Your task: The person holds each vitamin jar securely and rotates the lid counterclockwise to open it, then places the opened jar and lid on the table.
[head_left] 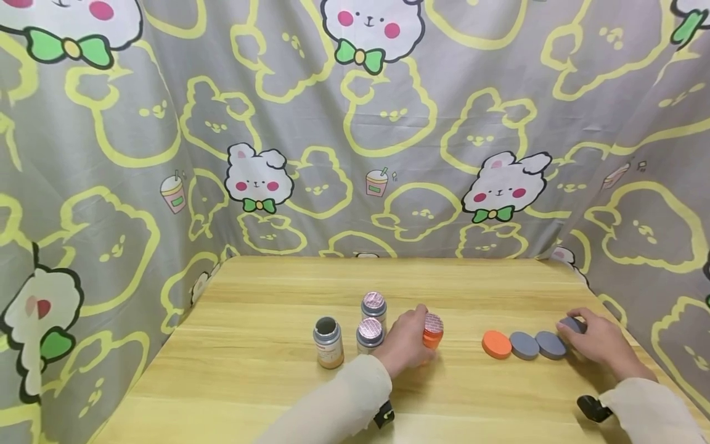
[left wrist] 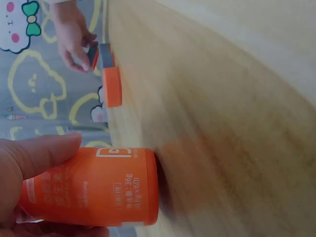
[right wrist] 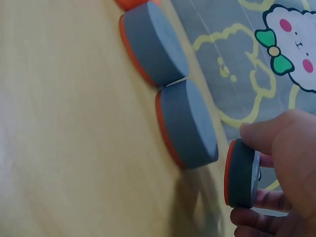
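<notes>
My left hand [head_left: 409, 340] grips an orange bottle [left wrist: 98, 187] with a foil-sealed top; in the left wrist view its base is close over the wood. Between the thumb and fingers of my right hand [head_left: 601, 342] is a grey-blue bottle cap [right wrist: 242, 173] with an orange rim, held at the right end of a row of caps. That row has an orange cap [head_left: 496, 344] at its left, then a grey-blue cap [head_left: 524, 346] and another grey-blue cap [head_left: 551, 345]. Just left of my left hand stand two foil-sealed grey bottles, one front [head_left: 370, 333] and one behind [head_left: 374, 301].
An uncapped grey bottle [head_left: 329, 343] with a dark mouth stands left of the sealed ones. Everything sits on a wooden table [head_left: 266, 283]. A grey curtain [head_left: 310, 234] with cartoon prints surrounds its back and sides.
</notes>
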Tool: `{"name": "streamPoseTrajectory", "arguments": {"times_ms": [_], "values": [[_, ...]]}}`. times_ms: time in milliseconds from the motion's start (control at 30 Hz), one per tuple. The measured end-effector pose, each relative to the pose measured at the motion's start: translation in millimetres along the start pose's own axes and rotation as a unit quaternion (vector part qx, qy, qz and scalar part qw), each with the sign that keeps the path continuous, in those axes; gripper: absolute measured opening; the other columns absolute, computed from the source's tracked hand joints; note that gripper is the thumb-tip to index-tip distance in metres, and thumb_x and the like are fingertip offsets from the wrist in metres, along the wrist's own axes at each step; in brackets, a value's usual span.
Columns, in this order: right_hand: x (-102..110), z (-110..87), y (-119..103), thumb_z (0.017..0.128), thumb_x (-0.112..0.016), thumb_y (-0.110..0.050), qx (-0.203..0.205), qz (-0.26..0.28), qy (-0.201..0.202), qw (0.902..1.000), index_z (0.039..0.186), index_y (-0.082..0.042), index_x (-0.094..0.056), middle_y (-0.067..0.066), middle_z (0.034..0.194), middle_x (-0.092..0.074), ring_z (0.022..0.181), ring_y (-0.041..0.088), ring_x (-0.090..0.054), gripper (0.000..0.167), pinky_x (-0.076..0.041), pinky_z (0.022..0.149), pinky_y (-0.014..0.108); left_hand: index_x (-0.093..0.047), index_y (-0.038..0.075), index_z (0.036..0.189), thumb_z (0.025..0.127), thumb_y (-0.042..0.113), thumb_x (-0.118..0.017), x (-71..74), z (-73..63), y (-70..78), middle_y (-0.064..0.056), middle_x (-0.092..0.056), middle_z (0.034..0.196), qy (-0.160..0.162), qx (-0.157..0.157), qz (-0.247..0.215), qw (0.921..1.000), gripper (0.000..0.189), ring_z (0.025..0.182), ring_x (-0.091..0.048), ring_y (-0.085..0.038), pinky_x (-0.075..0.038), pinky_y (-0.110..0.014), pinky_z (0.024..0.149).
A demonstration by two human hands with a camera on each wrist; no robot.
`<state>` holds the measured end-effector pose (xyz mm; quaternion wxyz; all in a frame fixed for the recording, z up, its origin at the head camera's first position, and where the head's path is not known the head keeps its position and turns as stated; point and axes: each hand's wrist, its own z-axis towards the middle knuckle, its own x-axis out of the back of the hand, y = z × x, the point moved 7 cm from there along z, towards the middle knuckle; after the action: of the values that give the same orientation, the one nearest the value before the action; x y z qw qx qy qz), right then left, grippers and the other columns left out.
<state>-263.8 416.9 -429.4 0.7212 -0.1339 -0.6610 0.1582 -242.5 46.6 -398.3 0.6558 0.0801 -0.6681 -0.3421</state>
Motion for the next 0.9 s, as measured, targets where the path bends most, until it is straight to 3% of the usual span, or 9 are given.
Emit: {"name": "streamPoseTrajectory", "arguments": {"times_ms": [133,333,700,800,900], "values": [[-4,-0.9,5,0.096,-0.054,-0.046,-0.004,-0.002,-0.015,0.9999,0.122,0.008,-0.049,0.036,0.103,-0.057,0.09,0.051,-0.056,0.061,-0.045,0.07,0.056,-0.049,0.013,0.117,0.065,0.012,-0.09,-0.1,3.3,-3.6,-0.002,-0.057,0.098,0.009,0.024,0.001,0.9997,0.066,0.085,-0.057,-0.013,-0.051,-0.026,0.072],[-10,0.1,6,0.097,-0.051,-0.047,-0.005,-0.022,-0.032,0.9992,0.12,0.009,-0.051,0.04,0.108,-0.055,0.099,0.062,-0.049,0.061,-0.043,0.075,0.063,-0.048,0.013,0.116,0.067,0.013,-0.088,2.3,6.2,-3.3,-0.003,-0.055,0.096,0.021,0.028,0.02,0.9992,0.064,0.083,-0.057,-0.014,-0.051,-0.027,0.071],[-14,-1.1,-1,0.1,-0.046,-0.042,-0.001,-0.022,-0.032,0.9992,0.112,0.005,-0.059,0.037,0.103,-0.059,0.096,0.059,-0.053,0.051,-0.044,0.073,0.06,-0.047,0.011,0.117,0.068,0.012,-0.088,4.6,5.1,-6.3,-0.005,-0.055,0.097,0.03,0.039,0.025,0.9985,0.064,0.084,-0.059,-0.016,-0.052,-0.027,0.071],[-16,-0.7,1,0.1,-0.045,-0.044,0.002,-0.024,-0.043,0.9988,0.116,0.007,-0.057,0.037,0.105,-0.058,0.097,0.059,-0.052,0.055,-0.044,0.074,0.061,-0.045,0.01,0.127,0.067,0.016,-0.089,4.1,4.7,-5.0,-0.008,-0.057,0.107,0.023,0.045,0.022,0.9985,0.075,0.092,-0.06,-0.019,-0.052,-0.03,0.078],[-14,-2.2,2,0.1,-0.044,-0.047,-0.001,-0.024,-0.051,0.9984,0.124,0.012,-0.05,0.039,0.105,-0.057,0.096,0.059,-0.052,0.064,-0.044,0.074,0.062,-0.034,0.011,0.144,0.067,0.022,-0.09,4.1,3.7,-0.9,-0.014,-0.051,0.131,0.012,0.052,0.013,0.9985,0.096,0.113,-0.056,-0.024,-0.048,-0.034,0.092]]}}
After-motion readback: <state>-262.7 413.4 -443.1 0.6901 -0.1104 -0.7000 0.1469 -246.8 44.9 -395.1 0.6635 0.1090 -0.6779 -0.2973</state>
